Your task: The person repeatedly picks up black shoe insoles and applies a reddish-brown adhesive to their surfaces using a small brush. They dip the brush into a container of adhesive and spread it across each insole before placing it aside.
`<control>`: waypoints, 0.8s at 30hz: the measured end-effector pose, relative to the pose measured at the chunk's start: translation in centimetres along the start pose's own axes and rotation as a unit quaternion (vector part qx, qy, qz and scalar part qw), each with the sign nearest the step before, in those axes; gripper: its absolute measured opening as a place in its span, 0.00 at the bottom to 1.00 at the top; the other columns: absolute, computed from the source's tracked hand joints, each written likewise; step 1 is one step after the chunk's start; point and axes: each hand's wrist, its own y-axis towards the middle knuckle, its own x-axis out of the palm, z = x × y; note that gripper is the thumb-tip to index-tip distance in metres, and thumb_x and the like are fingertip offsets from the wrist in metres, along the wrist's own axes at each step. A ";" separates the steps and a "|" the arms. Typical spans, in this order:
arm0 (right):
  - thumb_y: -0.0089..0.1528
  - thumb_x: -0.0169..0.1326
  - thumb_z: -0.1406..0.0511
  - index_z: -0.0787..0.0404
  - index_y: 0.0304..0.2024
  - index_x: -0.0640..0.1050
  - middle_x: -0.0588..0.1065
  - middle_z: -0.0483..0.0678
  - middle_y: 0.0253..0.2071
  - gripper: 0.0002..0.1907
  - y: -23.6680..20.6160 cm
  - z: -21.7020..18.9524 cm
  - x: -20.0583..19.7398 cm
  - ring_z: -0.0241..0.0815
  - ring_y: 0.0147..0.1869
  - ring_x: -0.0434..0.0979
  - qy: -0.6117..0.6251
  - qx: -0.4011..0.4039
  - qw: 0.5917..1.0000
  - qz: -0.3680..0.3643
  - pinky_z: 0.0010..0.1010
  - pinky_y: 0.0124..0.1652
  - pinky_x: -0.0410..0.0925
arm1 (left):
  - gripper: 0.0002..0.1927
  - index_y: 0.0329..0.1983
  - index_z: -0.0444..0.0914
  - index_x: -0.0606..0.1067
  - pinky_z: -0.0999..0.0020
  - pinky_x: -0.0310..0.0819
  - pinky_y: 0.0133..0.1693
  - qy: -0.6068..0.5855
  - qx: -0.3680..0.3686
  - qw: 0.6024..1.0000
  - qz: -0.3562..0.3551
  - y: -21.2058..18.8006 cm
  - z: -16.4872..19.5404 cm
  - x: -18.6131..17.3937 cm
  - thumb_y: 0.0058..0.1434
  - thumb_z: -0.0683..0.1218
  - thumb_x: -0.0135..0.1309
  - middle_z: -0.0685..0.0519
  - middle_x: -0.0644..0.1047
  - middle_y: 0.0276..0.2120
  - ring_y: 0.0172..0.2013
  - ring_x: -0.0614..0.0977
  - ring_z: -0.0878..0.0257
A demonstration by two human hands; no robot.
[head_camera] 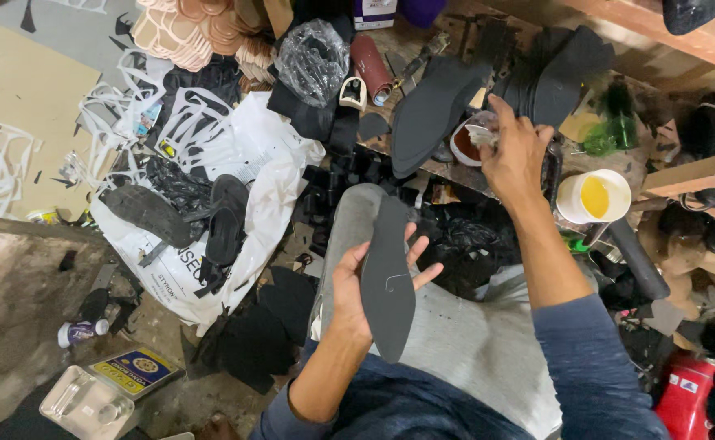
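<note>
A: Looking down on a cluttered floor [15, 269] of worn concrete, with a flat sheet of cardboard [15, 98] at upper left. Covered at centre by a white plastic bag [251, 155] carrying black soles and cut scraps. Bounded at upper right by a low wooden bench [683, 175] loaded with more black soles, a white cup of yellow glue [594, 196] and a green bottle [614, 122].

B: Hidden or cut off?

A: Cropped at lower right: a red container [687, 391], shape not readable. Cropped at the bottom edge: both sleeves, dark blue. Blurred beyond reading: the dark pile under the bench. Partly covered by fingers: a small pale item at the right hand, kind not determinable.

B: Left hand?

A: Left hand [365, 281] raised over the grey lap, palm up, fingers spread behind a black insole [388, 281]. Insole held lengthwise between thumb and fingers, pointed end down, toward the body, grip closed on its edges.

B: Right hand?

A: Right hand [516, 151] stretched forward to the bench, just beside a small round tin of brown paste [462, 145]. Fingers curled together at the pale item; actual grip not confirmable. Well apart from the insole, near the glue cup.
</note>
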 end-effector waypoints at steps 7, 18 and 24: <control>0.59 0.62 0.71 0.58 0.71 0.68 0.81 0.50 0.49 0.38 -0.4 -0.7 -2.2 0.54 0.54 0.74 0.006 0.007 1.000 0.019 0.46 0.59 0.53 | 0.27 0.63 0.28 0.68 0.39 0.59 0.68 -0.056 -0.005 0.997 -0.055 0.2 0.8 0.2 0.73 0.54 0.34 0.42 0.75 0.58 0.62 0.72 0.50; 0.66 0.65 0.78 0.65 0.74 0.60 0.78 0.54 0.53 0.39 -7.8 -9.6 -11.1 0.39 0.59 0.79 0.375 0.067 0.916 0.128 0.27 0.62 0.70 | 0.30 0.77 0.26 0.53 0.52 0.56 0.73 0.138 0.026 0.971 -0.192 0.3 -1.7 5.1 0.75 0.46 0.32 0.43 0.63 0.73 0.67 0.70 0.57; 0.66 0.64 0.79 0.64 0.73 0.58 0.80 0.55 0.50 0.39 -8.9 -11.0 -13.1 0.40 0.57 0.80 0.315 0.045 0.937 0.146 0.27 0.64 0.68 | 0.34 0.78 0.25 0.51 0.54 0.56 0.74 0.164 -0.004 0.965 -0.202 -0.7 -3.6 6.8 0.73 0.48 0.35 0.42 0.60 0.74 0.70 0.68 0.58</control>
